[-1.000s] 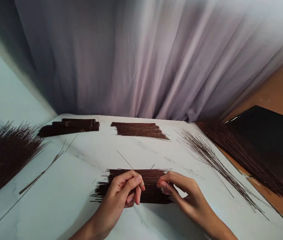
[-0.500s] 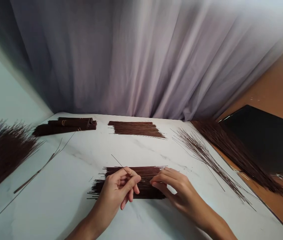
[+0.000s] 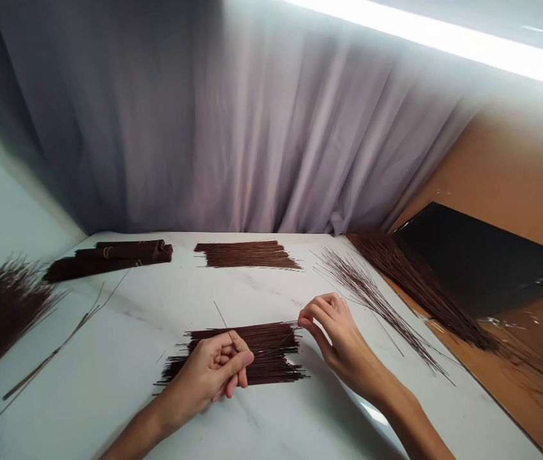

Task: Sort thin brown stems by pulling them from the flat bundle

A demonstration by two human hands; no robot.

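Note:
Between the fingers of my left hand (image 3: 221, 367) is a thin dark brown stick (image 3: 221, 316), its end poking up above the knuckles. Beneath that hand lies a flat layer of similar dark brown sticks (image 3: 271, 351), side by side with uneven ends; the hand hides part of its left side. My right hand (image 3: 331, 329) is off the layer's upper right corner, thumb and fingertips pinched together. Whatever the pinch holds is too fine to make out.
Behind is a smaller flat layer of sticks (image 3: 247, 254). Tied bundles (image 3: 122, 254) lie at back left, a bristly heap (image 3: 3, 313) at the left edge. Loose sticks (image 3: 377, 300) fan out at right, beside a long dark bunch (image 3: 420, 281) and a black sheet (image 3: 473, 262). A grey curtain (image 3: 252, 128) hangs behind.
My right hand has moved up and right, from over the stick layer to beyond its upper right corner. My left hand still holds its stick. The view has shifted slightly.

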